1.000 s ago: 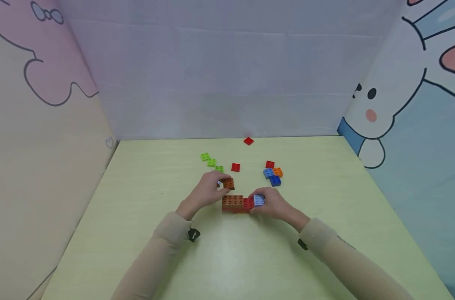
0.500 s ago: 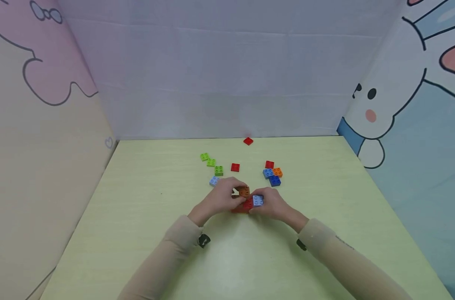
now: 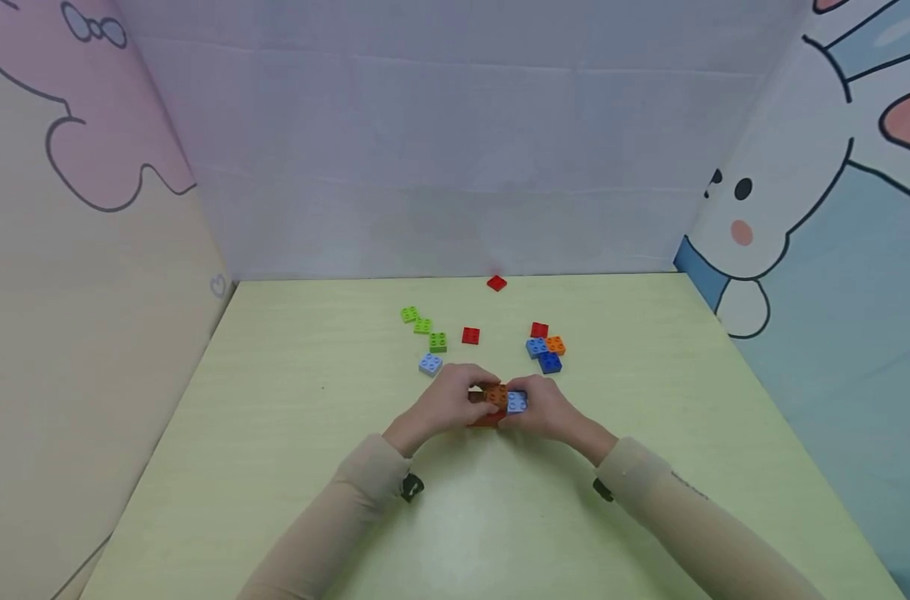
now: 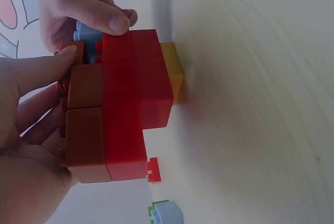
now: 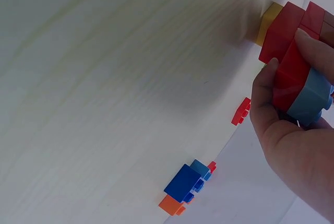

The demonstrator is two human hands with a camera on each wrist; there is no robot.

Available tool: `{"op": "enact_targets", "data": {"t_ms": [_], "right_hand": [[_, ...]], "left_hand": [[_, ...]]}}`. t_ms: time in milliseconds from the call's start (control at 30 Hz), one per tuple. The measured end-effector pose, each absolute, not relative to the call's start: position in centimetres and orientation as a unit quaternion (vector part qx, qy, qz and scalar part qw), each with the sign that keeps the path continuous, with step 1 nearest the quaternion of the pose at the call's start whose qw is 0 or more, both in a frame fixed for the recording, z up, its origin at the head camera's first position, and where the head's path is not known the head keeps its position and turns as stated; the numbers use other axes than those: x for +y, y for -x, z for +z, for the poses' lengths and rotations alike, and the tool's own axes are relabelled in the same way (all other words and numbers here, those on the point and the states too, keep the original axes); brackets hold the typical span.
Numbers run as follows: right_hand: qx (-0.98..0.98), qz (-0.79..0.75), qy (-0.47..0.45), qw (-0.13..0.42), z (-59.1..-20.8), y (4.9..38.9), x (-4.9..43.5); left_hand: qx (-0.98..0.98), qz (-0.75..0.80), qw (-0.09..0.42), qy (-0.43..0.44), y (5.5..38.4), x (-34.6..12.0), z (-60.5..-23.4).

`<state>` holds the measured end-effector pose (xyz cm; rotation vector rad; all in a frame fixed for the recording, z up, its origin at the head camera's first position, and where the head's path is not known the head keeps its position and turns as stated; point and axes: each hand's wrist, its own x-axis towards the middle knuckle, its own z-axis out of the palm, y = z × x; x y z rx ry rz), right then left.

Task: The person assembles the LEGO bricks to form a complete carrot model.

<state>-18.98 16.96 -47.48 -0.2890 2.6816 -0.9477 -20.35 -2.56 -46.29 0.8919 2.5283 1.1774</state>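
Observation:
My left hand [image 3: 455, 400] pinches a small brown toy brick [image 3: 496, 393] between thumb and fingers. That brick is at the studs of a stack of joined toy bricks, between a light blue brick [image 3: 517, 402] and two brown bricks [image 4: 85, 130]. The left wrist view shows the stack's layers: a yellow brick [image 4: 173, 72] at the bottom, red bricks [image 4: 122, 114] above, brown and light blue on top. My right hand [image 3: 548, 407] grips the stack's right end, thumb and fingers on the red brick under the light blue one. Fingers hide part of the stack in the head view.
Beyond the hands lie several green bricks [image 3: 422, 326], a loose light blue brick [image 3: 430, 364] and a red brick [image 3: 471, 335]. To the right, blue [image 3: 550, 362], orange [image 3: 556, 344] and red bricks cluster. Another red brick [image 3: 497, 283] is near the table's back edge.
The left hand has moved right and toward me, bringing the brown brick from behind the stack onto its top beside the light blue brick. The right hand has kept its grip nearly in place.

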Motion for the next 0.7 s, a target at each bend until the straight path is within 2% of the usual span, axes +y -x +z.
{"op": "enact_targets", "data": {"t_ms": [700], "right_hand": [[0.924, -0.342, 0.108, 0.132, -47.66, 18.95, 17.03]], "left_hand": [[0.896, 0.319, 0.089, -0.295, 20.56, -2.04, -46.85]]}}
